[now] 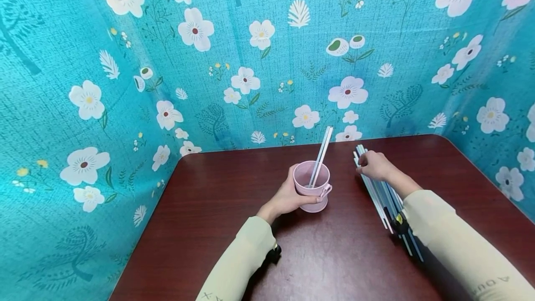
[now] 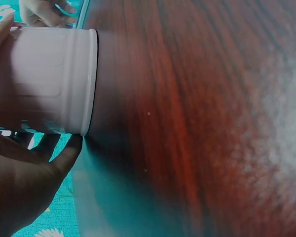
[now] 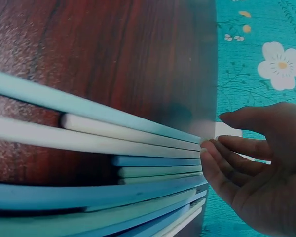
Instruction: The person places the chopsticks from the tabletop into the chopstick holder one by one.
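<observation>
A pink bucket-shaped cup with a small side handle stands upright on the table, two or so thin pale sticks leaning in it. My left hand grips the cup around its side, thumb across the front; the left wrist view shows fingers beneath the cup wall. To the right lies a bundle of long, thin straw-like sticks in white, pale green and blue. Over their far ends is my right hand. In the right wrist view its fingertips touch the stick ends, with the thumb apart from the fingers.
Both hands are over a dark red-brown wooden table with rounded far corners. Teal flowered cloth hangs close behind the table and along its left and right sides. A dark wrist strap overlaps the near part of the bundle.
</observation>
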Demonstrator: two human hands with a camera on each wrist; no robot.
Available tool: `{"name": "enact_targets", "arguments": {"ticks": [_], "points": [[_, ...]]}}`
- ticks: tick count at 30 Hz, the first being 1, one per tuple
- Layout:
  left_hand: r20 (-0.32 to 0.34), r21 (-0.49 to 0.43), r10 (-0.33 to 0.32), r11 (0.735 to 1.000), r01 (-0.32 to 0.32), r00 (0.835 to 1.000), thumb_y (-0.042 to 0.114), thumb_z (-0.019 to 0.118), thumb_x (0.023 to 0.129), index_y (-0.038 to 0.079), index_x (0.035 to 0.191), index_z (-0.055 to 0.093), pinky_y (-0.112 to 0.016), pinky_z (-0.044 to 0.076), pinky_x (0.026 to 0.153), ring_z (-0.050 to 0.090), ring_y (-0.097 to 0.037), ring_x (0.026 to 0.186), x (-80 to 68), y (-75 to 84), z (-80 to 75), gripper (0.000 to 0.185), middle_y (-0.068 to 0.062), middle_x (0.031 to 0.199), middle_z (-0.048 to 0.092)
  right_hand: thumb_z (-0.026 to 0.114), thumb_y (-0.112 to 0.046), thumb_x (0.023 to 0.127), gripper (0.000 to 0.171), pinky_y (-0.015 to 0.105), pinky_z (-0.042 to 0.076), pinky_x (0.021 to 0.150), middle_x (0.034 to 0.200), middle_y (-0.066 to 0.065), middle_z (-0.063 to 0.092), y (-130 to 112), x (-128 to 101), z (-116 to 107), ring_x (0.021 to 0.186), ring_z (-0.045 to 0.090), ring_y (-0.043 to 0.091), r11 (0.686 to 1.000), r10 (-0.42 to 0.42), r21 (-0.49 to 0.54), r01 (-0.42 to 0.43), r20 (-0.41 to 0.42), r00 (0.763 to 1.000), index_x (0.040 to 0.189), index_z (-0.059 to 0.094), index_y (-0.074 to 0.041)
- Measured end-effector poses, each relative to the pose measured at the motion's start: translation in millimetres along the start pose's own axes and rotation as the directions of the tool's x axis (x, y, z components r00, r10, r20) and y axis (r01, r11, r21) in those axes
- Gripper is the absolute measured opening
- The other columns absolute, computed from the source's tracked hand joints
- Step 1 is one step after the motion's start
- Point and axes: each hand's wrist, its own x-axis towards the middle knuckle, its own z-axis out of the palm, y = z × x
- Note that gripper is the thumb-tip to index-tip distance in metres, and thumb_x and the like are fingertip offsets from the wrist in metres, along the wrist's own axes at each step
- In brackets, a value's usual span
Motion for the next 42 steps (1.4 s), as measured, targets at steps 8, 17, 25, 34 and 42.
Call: {"name": "enact_targets", "arguments": {"ticks": [8,17,25,34,42], "points": [[0.001,0.002,0.007,1.0,-0.007,1.0,0.018,0.096,0.071,0.031,0.149,0.031,-0.038,0.041,0.108,0.053,-0.022,0.129,-0.1,-1.4,0.2,0.102,0.003,0.137,0.055,0.068,-0.006,0.092,0.021,0.046,0.055,0.07,0.093,0.024,0.068,6,2,8,0.081,0.062,0.032,0.999,0.023,-0.041,-0.022,0.011,1.0,0.101,0.068,0.013],[-0.001,-0.009,0.013,1.0,-0.013,1.0,0.017,0.095,0.071,0.031,0.148,0.031,-0.036,0.041,0.108,0.053,-0.019,0.128,0.7,0.7,-0.6,0.101,0.004,0.138,0.055,0.067,-0.006,0.092,0.013,0.041,0.052,0.065,0.083,0.017,0.067,6,6,13,0.074,0.058,0.028,0.994,0.073,-0.084,-0.071,0.018,0.997,0.091,0.07,0.007],[0.002,-0.017,0.018,1.0,-0.018,1.0,0.016,0.095,0.071,0.029,0.149,0.031,-0.036,0.041,0.108,0.053,-0.018,0.127,1.4,-0.4,0.0,0.102,0.004,0.139,0.055,0.068,-0.006,0.088,0.014,0.054,0.046,0.083,0.069,0.008,0.062,-1,3,16,0.067,0.055,0.024,0.991,0.066,-0.119,-0.063,0.022,0.998,0.075,0.066,-0.001],[-0.004,-0.018,0.017,1.0,-0.017,1.0,0.016,0.096,0.07,0.032,0.147,0.032,-0.035,0.041,0.108,0.055,-0.018,0.127,2.3,-1.2,0.0,0.101,0.009,0.135,0.056,0.068,-0.004,0.087,0.026,0.032,0.039,0.052,0.061,0.006,0.049,-12,2,20,0.057,0.046,0.02,0.988,0.093,-0.123,-0.089,0.025,0.995,0.066,0.053,-0.008],[-0.004,-0.018,0.009,1.0,-0.01,1.0,0.017,0.096,0.071,0.032,0.147,0.032,-0.036,0.041,0.109,0.054,-0.019,0.128,1.3,-1.2,-0.4,0.101,0.006,0.137,0.056,0.071,-0.006,0.086,0.017,0.035,0.045,0.055,0.068,0.012,0.055,-21,1,21,0.061,0.052,0.024,0.983,0.137,-0.13,-0.133,0.027,0.99,0.076,0.057,-0.002]]}}
